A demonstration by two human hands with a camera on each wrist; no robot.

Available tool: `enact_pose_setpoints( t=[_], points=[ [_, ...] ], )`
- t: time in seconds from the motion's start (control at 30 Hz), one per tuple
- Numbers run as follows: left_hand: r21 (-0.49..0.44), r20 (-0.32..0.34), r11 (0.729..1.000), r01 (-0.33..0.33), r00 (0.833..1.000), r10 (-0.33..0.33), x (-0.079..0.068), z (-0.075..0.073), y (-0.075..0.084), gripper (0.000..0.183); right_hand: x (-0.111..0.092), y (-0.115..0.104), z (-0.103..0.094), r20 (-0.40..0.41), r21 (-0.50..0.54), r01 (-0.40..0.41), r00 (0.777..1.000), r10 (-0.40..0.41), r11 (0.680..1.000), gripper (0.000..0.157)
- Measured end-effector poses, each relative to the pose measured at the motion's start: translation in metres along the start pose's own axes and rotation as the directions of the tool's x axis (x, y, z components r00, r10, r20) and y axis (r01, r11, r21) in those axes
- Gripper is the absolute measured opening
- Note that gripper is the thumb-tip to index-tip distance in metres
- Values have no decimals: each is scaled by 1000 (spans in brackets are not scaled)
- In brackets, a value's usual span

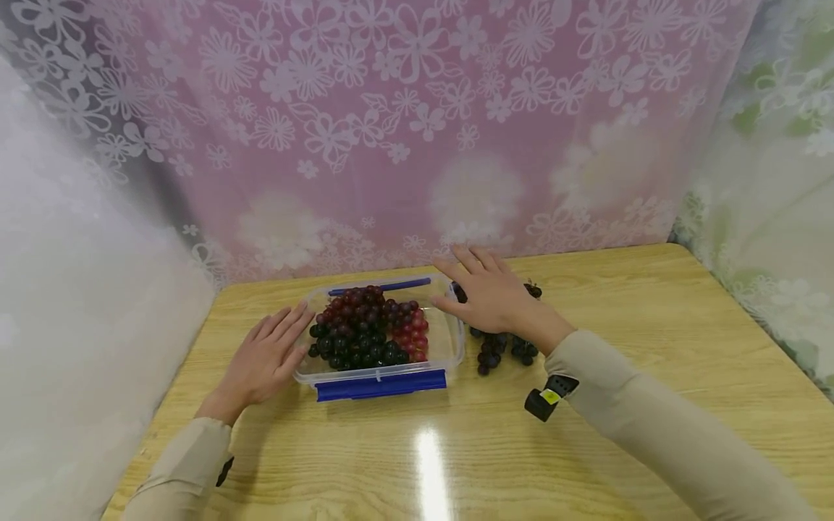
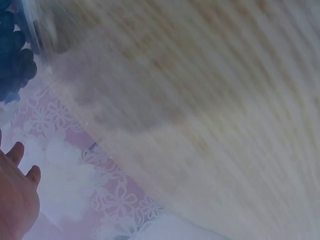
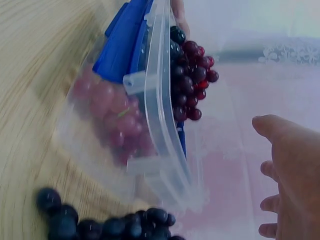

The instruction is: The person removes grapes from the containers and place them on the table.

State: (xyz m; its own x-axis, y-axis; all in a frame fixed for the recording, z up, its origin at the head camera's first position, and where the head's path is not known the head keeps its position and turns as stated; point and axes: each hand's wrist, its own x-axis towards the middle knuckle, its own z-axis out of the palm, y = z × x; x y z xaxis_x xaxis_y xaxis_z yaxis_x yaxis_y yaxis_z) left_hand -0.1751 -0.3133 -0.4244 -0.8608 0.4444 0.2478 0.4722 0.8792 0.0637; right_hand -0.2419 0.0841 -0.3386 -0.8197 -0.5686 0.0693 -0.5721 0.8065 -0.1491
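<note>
A clear plastic container (image 1: 445,340) with blue side clips (image 1: 381,385) stands on the table, holding dark red, black-green and pink grapes (image 1: 355,318). At its left side my left hand (image 1: 263,358) has its fingers extended near the rim; whether it touches cannot be told. My right hand (image 1: 485,293) is spread above the container's right end and the dark grapes (image 1: 491,351) lying beside it, partly hiding them. In the right wrist view, the right hand (image 3: 295,175) appears apart from the container, its fingers holding nothing. The left wrist view shows only part of the left hand (image 2: 17,195).
The wooden table (image 1: 586,449) runs back to a pink floral curtain (image 1: 391,145). Pale fabric hangs on the left (image 1: 98,289) and on the right (image 1: 775,217). Each wrist wears a black strap, the right one with a small black device (image 1: 542,404).
</note>
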Motion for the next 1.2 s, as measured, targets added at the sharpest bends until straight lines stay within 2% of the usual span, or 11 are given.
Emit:
enact_pose_setpoints(
  t=[0.33,0.6,0.87,1.2],
  points=[
    [21,33,1000,-9,999,9,0,-9,-3,60,20,-25,-2,-7,5,108,994,-108,994,73],
    [16,58,1000,1,998,-2,1,-8,-3,61,34,-38,-2,14,122,192,981,-195,974,68],
    [17,46,1000,-3,999,2,0,-7,-2,60,50,-64,8,53,88,192,979,-198,977,67],
    [2,52,1000,21,998,-21,1,-6,0,59,65,-83,23,189,218,191,954,-234,957,69]
  ],
)
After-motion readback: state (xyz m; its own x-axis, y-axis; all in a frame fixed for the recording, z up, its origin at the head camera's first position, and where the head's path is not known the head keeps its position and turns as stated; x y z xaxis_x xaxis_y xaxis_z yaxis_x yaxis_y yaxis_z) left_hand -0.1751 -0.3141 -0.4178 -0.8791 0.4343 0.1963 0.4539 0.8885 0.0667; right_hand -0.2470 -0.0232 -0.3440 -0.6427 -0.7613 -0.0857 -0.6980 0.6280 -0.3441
